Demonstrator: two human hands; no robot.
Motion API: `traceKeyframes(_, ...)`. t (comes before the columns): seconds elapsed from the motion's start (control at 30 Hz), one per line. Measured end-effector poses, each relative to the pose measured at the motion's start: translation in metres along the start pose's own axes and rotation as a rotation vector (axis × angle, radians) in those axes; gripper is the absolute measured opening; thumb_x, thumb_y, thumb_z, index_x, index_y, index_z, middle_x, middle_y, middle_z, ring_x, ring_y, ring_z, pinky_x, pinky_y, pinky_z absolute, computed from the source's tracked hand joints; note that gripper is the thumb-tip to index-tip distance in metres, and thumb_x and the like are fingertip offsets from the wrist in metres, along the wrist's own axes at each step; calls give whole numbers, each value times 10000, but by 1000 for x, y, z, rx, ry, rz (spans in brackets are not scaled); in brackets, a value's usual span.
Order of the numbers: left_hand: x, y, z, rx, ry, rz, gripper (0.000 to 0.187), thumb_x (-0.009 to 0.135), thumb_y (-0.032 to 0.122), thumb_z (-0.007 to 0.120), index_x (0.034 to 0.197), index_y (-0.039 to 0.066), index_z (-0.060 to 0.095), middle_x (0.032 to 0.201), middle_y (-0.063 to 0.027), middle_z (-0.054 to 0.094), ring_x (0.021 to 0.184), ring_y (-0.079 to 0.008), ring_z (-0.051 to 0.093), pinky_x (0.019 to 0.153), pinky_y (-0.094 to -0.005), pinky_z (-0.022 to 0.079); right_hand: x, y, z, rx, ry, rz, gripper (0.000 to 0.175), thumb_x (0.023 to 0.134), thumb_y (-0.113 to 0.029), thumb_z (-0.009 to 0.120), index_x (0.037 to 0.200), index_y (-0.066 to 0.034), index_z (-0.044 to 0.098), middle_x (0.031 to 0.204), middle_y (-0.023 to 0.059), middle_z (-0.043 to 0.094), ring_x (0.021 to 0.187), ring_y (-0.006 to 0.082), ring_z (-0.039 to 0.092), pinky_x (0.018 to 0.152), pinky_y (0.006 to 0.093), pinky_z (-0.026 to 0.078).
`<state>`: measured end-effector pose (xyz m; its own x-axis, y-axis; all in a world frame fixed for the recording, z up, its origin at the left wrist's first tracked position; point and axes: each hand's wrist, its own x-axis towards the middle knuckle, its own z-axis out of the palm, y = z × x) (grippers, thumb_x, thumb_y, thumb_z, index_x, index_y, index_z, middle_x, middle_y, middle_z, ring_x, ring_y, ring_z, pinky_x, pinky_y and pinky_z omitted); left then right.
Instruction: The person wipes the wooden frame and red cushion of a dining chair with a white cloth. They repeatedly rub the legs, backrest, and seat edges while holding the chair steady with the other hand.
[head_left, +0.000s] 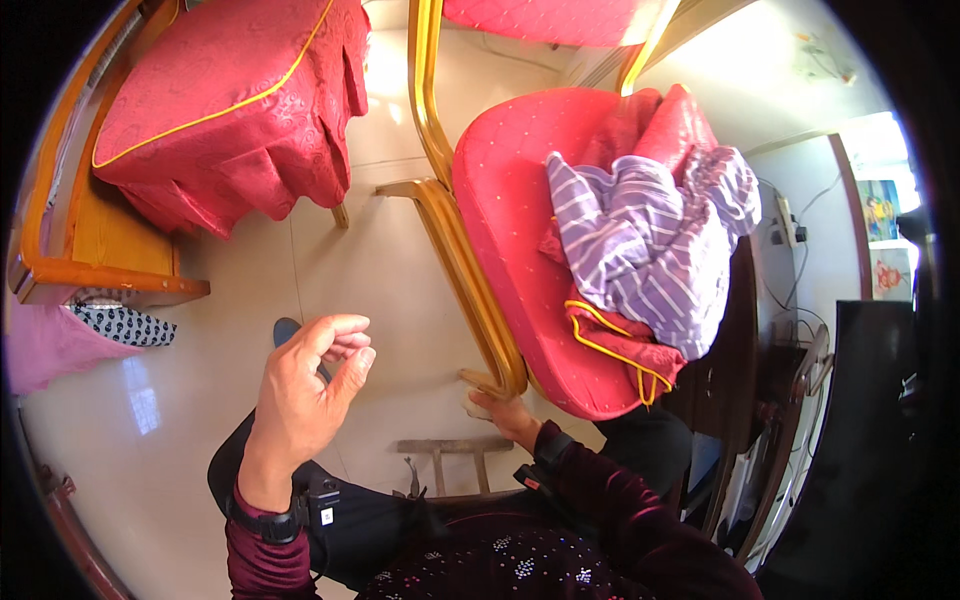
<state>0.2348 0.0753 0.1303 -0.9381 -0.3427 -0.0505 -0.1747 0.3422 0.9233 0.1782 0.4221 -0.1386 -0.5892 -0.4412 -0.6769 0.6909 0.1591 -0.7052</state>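
Observation:
A banquet chair has a red padded seat (495, 202) and a gold frame (457, 277). My right hand (514, 420) is at the lower near corner of that frame, its fingers closed around a small pale thing (478, 407), perhaps a cloth; the fingers are partly hidden. My left hand (311, 390) is raised over the floor, left of the chair. It holds nothing, its fingers loosely curled and the thumb apart from them. On the seat lie a crumpled purple striped cloth (645, 240) and red fabric with yellow piping (622, 337).
At upper left, a red fabric cover (247, 127) with yellow piping drapes a seat beside a wooden frame (127, 277). Pink cloth (60, 349) hangs under it. A small wooden stool (454, 446) is near my legs. Cables and a power strip (786, 221) are at right.

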Motion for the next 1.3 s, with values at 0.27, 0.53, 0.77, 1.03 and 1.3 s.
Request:
traceKeyframes(0.27,17,-5,12,112,3,-37,275,895,51,725,1145,-20,635,956,-138,688,843,-218,694,786,-319,551,44,60,-48,-261,-61,-66,391,954,-208,716,1327,-139,619,1162,-27,639,1085,119,597,888,308,528)
traceKeyframes(0.53,18,-2,15,130,20,-68,256,895,51,720,1128,-18,636,936,-130,677,838,-233,688,768,-325,548,40,48,-52,-247,-76,-52,418,948,-263,726,1334,-150,611,1112,-34,638,1048,110,602,862,311,540)
traceKeyframes(0.77,7,0,14,101,9,12,247,915,78,704,1128,-23,631,947,-146,682,855,-236,700,782,-332,555,2,-11,-7,-237,-9,68,417,929,-270,747,1300,-126,621,1057,-16,643,965,119,627,767,329,578)
traceKeyframes(1.03,1,-1,14,114,-33,57,256,946,167,678,1116,-20,632,944,-145,703,838,-222,698,768,-340,565,-73,-101,57,-155,162,41,334,939,-230,716,1224,-96,604,1111,46,690,919,187,707,667,363,623)
traceKeyframes(1.3,2,-18,13,181,-8,68,278,946,188,672,1108,-35,631,927,-154,710,818,-237,696,759,-353,564,-107,-139,82,108,166,119,327,982,-324,644,1162,-52,620,1053,106,705,881,234,712,717,346,596)
